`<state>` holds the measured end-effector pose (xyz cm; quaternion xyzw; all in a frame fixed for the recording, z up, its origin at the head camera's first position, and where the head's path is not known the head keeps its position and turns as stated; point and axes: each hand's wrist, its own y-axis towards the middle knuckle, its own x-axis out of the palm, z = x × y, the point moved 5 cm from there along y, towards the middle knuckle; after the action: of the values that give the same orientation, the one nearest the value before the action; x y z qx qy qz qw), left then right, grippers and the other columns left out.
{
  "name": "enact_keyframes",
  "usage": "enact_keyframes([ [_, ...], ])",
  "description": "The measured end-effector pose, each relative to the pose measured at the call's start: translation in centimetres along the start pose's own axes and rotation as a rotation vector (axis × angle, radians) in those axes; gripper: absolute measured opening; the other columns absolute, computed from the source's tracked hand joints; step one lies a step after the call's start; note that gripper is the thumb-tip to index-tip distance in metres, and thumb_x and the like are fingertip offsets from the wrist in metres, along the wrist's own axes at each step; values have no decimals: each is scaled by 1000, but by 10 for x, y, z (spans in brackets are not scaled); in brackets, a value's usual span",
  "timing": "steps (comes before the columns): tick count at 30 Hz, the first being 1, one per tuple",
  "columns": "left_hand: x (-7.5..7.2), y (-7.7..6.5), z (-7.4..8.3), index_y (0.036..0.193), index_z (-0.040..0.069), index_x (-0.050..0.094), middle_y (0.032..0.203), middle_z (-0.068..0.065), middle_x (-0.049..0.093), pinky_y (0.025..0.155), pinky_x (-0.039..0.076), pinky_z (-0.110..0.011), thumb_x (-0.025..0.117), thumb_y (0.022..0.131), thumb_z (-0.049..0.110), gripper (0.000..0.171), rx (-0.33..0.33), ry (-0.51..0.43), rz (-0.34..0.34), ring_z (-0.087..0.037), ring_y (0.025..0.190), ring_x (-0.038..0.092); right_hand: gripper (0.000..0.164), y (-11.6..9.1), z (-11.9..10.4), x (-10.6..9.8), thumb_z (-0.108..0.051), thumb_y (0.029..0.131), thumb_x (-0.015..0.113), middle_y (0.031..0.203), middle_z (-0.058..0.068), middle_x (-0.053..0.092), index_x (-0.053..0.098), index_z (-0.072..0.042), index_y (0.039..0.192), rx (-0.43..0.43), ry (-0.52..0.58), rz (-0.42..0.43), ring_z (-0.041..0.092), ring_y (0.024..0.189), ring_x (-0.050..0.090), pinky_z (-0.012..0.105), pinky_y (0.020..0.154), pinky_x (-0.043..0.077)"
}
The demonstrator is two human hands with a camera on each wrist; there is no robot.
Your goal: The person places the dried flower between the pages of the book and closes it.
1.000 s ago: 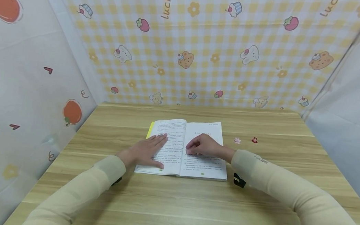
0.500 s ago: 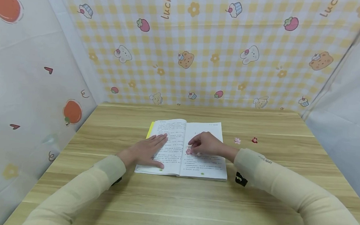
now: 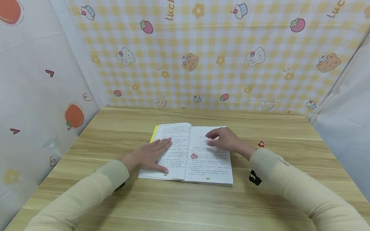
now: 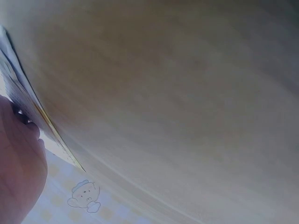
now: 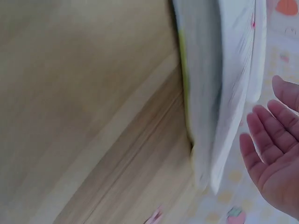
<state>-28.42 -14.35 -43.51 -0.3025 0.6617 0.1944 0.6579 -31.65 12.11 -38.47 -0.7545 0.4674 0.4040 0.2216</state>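
Item: open book (image 3: 187, 152), lying flat at the middle of the wooden worktop (image 3: 179, 207), spine running away from the person.

Left hand (image 3: 150, 155): palm down on the left page, fingers straight and together, pressing flat; judged to keep the pages from springing shut.

Right hand (image 3: 226, 139): over the upper part of the right page, fingers relaxed and spread, gripping nothing (the right wrist view shows the open palm (image 5: 275, 158) beside the page edges).

Small pink sticker (image 3: 194, 156): lies on the right page near the gutter, apart from both hands.

Book's appearance: white pages with dense printed lines, a green dot at each page foot, a yellow cover edge showing at the far left corner.

Nearby: a red flower-shaped piece (image 3: 261, 144) on the worktop, right of the book.
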Motion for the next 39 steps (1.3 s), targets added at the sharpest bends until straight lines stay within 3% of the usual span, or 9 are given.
enact_keyframes([
  [5, 1, 0, 0, 142, 6, 1, 147, -7, -3, 106, 4, -34, 25, 67, 82, 109, 0, 2, 2, -18, 133, -1, 42, 1, 21, -10, -32, 80, 64, 117, 6, 56, 58, -11, 116, 41, -86, 56, 24, 111, 47, 41, 92, 36],
  [16, 3, 0, -1, 142, 7, 1, 147, -5, -4, 106, 4, -33, 24, 67, 82, 108, 0, 7, 1, -17, 133, -2, 77, 5, 37, -8, -55, 81, 50, 137, 15, 32, 32, -3, 135, -48, -361, 25, 31, 125, 28, 44, 101, 22],
  [24, 2, 0, -1, 142, 6, 2, 147, -6, -2, 106, 6, -35, 27, 68, 81, 108, 2, 0, 3, -18, 133, -1, 74, 8, 47, -4, -54, 88, 35, 140, 18, 26, 26, 1, 137, -128, -598, -38, 32, 128, 22, 47, 102, 17],
  [39, 2, 0, -1, 142, 6, 2, 147, -7, -3, 106, 4, -33, 23, 67, 82, 109, 3, 23, -4, -18, 133, -1, 76, 13, 58, 0, -56, 89, 28, 139, 22, 26, 26, 5, 135, -116, -719, -60, 34, 128, 21, 45, 103, 16],
])
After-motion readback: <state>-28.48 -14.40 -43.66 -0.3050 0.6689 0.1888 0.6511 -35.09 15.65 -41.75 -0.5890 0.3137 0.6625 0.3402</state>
